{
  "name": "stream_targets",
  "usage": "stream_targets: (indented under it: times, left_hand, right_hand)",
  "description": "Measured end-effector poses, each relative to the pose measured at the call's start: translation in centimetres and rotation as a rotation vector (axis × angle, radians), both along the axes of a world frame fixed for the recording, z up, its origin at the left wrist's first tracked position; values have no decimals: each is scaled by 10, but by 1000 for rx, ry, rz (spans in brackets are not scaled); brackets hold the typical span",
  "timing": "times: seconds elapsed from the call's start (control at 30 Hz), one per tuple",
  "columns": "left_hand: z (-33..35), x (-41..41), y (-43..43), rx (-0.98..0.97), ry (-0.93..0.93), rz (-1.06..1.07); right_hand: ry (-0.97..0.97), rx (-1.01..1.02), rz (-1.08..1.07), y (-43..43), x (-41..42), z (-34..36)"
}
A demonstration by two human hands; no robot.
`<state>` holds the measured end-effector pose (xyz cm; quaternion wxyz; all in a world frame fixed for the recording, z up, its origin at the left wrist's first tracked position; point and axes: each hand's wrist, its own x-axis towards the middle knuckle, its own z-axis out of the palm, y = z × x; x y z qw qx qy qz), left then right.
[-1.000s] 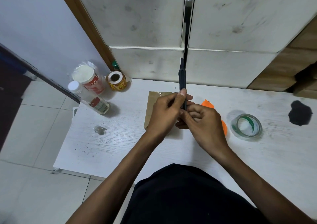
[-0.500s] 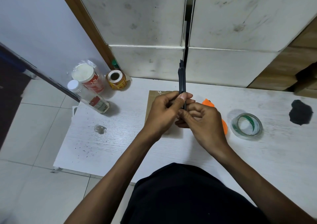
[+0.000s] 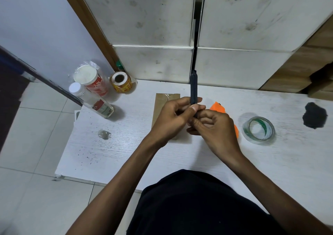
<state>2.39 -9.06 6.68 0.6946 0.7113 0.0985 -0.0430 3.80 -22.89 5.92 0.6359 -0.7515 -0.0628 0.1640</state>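
A slim dark tool (image 3: 193, 89), long like a pen or utility knife, stands upright above the white table (image 3: 126, 144). My left hand (image 3: 173, 119) pinches its lower part between thumb and fingers. My right hand (image 3: 214, 128) curls round its bottom end; that end is hidden inside the fingers. Under my hands lies a brown paper envelope (image 3: 162, 99), partly covered. An orange object (image 3: 219, 108) sits behind my right hand, mostly hidden.
A roll of clear tape (image 3: 258, 130) lies to the right, with a black lump (image 3: 314, 117) beyond it. At the back left stand a white-lidded jar (image 3: 90, 80), a clear bottle (image 3: 93, 101) and a yellow label roll (image 3: 121, 81). White cabinet doors (image 3: 153, 27) rise behind.
Both hands keep hold of the dark tool in about the same place; my left thumb has shifted slightly on it.
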Motion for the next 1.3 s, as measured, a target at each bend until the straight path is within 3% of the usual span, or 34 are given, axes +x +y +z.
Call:
stream_targets:
  times: [0.27,0.53,0.7,0.93,1.07,1.2,1.3]
  left_hand:
    - [-17,7,-4,26,24,84]
    - [-40,17,-3,45,104,26]
    - [-65,24,-2,89,174,74]
    - [-85,37,-9,507,207,55]
    - [-79,36,4,704,-16,89]
    - [-80,26,48,1040,-264,-95]
    - [-78,16,76,1094,-104,-345]
  right_hand:
    - [-245,-388,-52,-2,2,-8]
    - [-186,-454,-114,-9,2,-23]
    - [-283,-601,-87,-12,9,-43]
    - [-150,-600,-76,-4,16,-82]
    - [-61,-635,-68,0,21,-108]
    - [4,-728,-35,5,23,-132]
    - [48,-765,-28,8,24,-141]
